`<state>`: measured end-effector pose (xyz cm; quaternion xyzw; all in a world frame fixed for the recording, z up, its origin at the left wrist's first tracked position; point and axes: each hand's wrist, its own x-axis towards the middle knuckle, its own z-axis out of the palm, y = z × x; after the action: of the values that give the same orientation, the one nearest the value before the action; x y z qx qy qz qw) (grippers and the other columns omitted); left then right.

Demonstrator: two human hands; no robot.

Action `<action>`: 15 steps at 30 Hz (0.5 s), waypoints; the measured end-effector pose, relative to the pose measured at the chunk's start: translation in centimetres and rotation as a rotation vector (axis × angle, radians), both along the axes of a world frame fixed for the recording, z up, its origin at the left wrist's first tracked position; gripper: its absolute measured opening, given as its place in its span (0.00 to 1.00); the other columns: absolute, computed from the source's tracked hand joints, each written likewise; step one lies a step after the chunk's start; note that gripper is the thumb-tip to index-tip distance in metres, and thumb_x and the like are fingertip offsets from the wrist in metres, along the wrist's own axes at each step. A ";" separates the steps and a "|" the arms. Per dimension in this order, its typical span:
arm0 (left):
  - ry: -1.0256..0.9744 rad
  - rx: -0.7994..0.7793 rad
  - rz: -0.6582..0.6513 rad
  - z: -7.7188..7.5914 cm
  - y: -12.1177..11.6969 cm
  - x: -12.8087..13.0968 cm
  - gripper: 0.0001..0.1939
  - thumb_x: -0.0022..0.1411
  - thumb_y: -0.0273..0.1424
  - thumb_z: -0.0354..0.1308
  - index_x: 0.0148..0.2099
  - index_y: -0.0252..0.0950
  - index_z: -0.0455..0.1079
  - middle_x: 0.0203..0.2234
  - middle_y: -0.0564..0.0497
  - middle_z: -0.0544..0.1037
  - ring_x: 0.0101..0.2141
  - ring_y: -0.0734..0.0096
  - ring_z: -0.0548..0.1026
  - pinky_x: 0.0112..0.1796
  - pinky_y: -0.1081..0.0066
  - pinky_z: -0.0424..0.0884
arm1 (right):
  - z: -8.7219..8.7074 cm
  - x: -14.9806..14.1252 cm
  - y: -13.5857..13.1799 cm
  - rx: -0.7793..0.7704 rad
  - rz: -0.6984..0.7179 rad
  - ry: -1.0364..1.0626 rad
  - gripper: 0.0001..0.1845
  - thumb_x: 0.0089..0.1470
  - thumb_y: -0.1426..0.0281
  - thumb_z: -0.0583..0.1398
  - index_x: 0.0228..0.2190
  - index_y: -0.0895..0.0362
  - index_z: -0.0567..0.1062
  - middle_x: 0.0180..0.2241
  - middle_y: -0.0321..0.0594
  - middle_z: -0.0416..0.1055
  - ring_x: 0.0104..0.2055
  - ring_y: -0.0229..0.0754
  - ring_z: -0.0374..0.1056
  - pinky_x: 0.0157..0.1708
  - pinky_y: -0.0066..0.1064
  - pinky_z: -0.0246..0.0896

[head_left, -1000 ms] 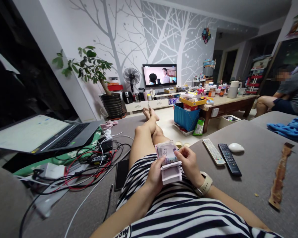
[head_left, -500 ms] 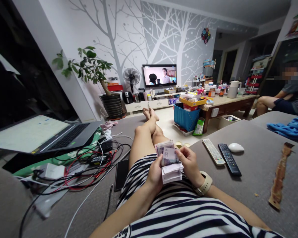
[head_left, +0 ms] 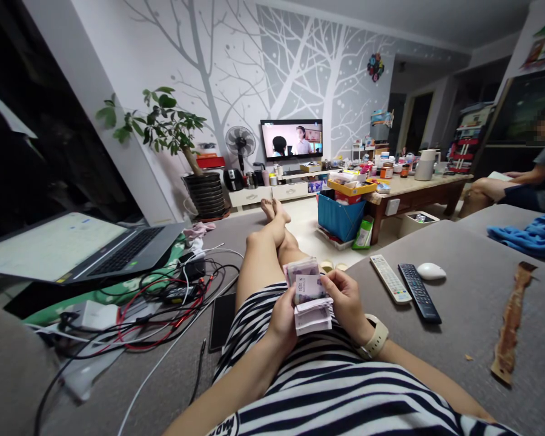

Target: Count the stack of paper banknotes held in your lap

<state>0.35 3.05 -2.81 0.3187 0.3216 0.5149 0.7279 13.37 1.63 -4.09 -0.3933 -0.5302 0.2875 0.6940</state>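
Note:
A folded stack of banknotes [head_left: 306, 290] rests over my lap, above a black-and-white striped garment. My left hand [head_left: 283, 319] grips the stack from the left, thumb across the fold. My right hand [head_left: 346, 301], with a pale watch on its wrist, pinches the top notes at their right edge. Both hands are closed on the stack. My bare legs stretch forward along the grey sofa.
An open laptop [head_left: 72, 242] and tangled cables [head_left: 163, 303] lie left, a dark phone [head_left: 221, 320] beside my hip. Two remotes [head_left: 406, 283], a white mouse [head_left: 431, 270] and a brown strip [head_left: 511, 321] lie right. Another person [head_left: 527, 181] sits far right by a cluttered table [head_left: 413, 184].
My right fingers have shifted slightly on the top notes, and the upper half of the stack now stands a little more folded. The person at far right has leaned further right.

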 end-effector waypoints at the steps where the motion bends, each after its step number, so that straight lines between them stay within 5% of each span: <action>1: 0.002 -0.007 0.000 0.0 0.0 0.0 0.13 0.62 0.35 0.55 0.36 0.33 0.78 0.33 0.46 0.85 0.39 0.61 0.82 0.44 0.66 0.74 | 0.0 0.0 0.0 -0.001 0.000 0.000 0.18 0.57 0.59 0.62 0.22 0.56 0.70 0.21 0.32 0.61 0.24 0.36 0.55 0.26 0.29 0.51; 15: 0.025 -0.001 -0.004 0.2 0.0 0.0 0.14 0.64 0.33 0.51 0.36 0.33 0.77 0.32 0.46 0.84 0.39 0.60 0.81 0.43 0.65 0.73 | 0.2 0.0 -0.2 -0.015 0.000 -0.008 0.18 0.57 0.58 0.62 0.23 0.56 0.70 0.21 0.32 0.61 0.25 0.37 0.55 0.26 0.29 0.51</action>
<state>0.38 3.01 -2.64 0.3251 0.3303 0.5093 0.7251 13.33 1.38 -3.85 -0.3996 -0.5306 0.2901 0.6889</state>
